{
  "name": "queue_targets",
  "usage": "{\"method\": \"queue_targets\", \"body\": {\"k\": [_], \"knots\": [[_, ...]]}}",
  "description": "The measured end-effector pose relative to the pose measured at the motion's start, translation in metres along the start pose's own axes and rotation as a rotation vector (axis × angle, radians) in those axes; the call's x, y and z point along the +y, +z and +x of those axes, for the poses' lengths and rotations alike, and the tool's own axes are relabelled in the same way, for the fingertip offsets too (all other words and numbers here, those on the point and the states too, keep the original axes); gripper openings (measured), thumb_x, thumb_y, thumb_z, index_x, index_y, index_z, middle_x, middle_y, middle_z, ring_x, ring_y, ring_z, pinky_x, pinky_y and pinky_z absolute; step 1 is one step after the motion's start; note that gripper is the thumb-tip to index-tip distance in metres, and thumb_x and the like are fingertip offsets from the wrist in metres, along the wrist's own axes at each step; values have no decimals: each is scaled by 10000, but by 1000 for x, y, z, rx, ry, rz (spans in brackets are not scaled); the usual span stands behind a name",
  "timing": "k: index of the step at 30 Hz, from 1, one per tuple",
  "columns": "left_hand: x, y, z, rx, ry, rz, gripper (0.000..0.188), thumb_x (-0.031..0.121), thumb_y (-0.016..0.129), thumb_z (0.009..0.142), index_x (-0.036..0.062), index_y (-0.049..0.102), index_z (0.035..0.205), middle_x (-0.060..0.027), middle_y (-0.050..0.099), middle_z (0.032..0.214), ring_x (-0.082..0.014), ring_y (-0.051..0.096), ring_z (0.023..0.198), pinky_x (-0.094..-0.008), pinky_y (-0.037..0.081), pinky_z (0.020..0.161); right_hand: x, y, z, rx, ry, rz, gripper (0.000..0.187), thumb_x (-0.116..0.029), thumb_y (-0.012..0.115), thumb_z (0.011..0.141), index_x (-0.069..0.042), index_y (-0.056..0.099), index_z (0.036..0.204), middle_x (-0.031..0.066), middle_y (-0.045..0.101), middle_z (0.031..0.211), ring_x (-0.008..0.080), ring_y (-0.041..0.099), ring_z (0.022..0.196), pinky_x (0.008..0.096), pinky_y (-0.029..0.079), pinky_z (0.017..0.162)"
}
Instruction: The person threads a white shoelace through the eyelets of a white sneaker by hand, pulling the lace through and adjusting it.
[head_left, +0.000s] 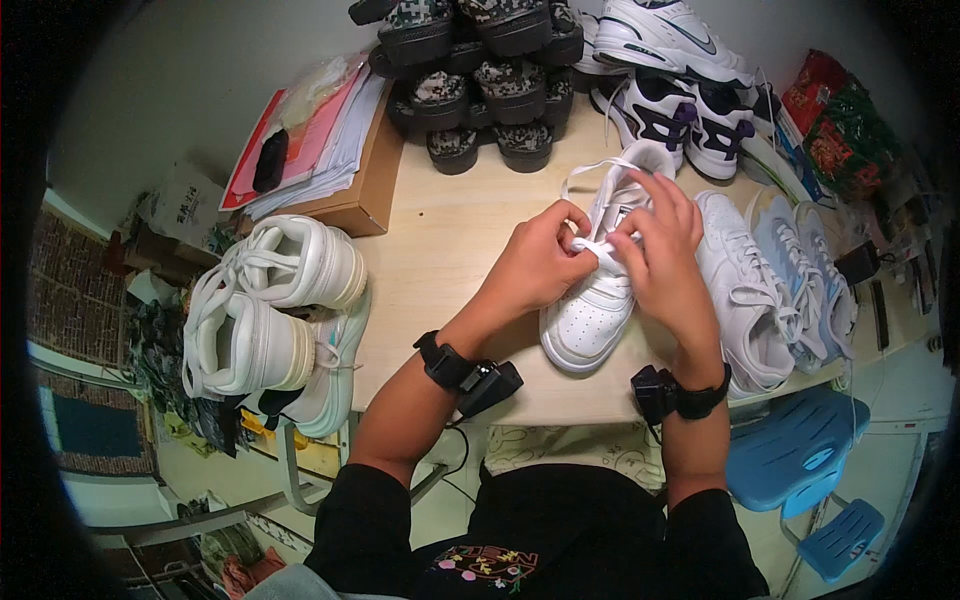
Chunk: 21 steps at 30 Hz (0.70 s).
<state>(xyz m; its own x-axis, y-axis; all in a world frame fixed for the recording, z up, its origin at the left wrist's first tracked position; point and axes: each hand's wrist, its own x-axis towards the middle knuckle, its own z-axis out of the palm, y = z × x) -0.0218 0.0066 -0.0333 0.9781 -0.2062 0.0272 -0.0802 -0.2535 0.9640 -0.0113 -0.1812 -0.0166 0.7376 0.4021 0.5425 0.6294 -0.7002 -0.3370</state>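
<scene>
A white sneaker (584, 330) stands on the table before me, its toe with small punched holes turned toward me. My left hand (540, 258) is at the left side of its lacing, thumb and forefinger pinched on the white shoelace (604, 250). From the right my right hand (660, 248) bends over the tongue, thumb and curled fingers on the same lace. A loop of lace stands up by the shoe's opening. The fingers partly hide the upper eyelets. Each wrist wears a black strap with a small black device.
Worn white sneakers (262, 340) are stacked at the table's left edge. More sneakers (745, 290) line the right side. Camouflage shoes (500, 95) and black-and-white sneakers (660, 110) are piled behind. A cardboard box (365, 190) carries papers. A blue chair (790, 450) stands at lower right.
</scene>
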Motion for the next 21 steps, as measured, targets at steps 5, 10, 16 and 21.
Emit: {"method": "queue_targets", "body": {"k": [5, 10, 16, 21], "knots": [[12, -1, -3, -19, -31, 3, 240, -14, 631, 797, -16, 545, 1021, -9, 566, 712, -68, 528, 587, -239, 440, 505, 3, -7, 2, 337, 175, 174, 138, -122, 651, 846, -19, 560, 839, 170, 513, 1213, 354, 484, 1094, 481, 298, 998], [9, -5, -8, 29, -19, -7, 248, -10, 643, 803, -31, 569, 1038, 3, 555, 699, -60, 525, 597, -227, 443, 525, 4, -12, 6, 304, 59, 21, 97, -80, 646, 861, -22, 571, 839, 129, 590, 1072, 314, 548, 986, 461, 364, 947], [8, -3, -10, 42, 57, 155, 270, 9, 647, 808, -16, 594, 1072, 16, 546, 682, -54, 499, 621, -219, 433, 570, -4, -16, 4, 64, 221, 370, 204, -164, 665, 865, 15, 597, 796, 136, 575, 797, 305, 537, 709, 411, 439, 820], [4, -1, -14, 113, 187, 277, 308, 85, 658, 798, 13, 612, 1094, -63, 548, 846, -136, 530, 735, -278, 467, 684, -9, -17, 5, -33, 138, 268, 216, -159, 694, 827, 26, 627, 738, 150, 546, 769, 321, 511, 769, 397, 417, 714]]}}
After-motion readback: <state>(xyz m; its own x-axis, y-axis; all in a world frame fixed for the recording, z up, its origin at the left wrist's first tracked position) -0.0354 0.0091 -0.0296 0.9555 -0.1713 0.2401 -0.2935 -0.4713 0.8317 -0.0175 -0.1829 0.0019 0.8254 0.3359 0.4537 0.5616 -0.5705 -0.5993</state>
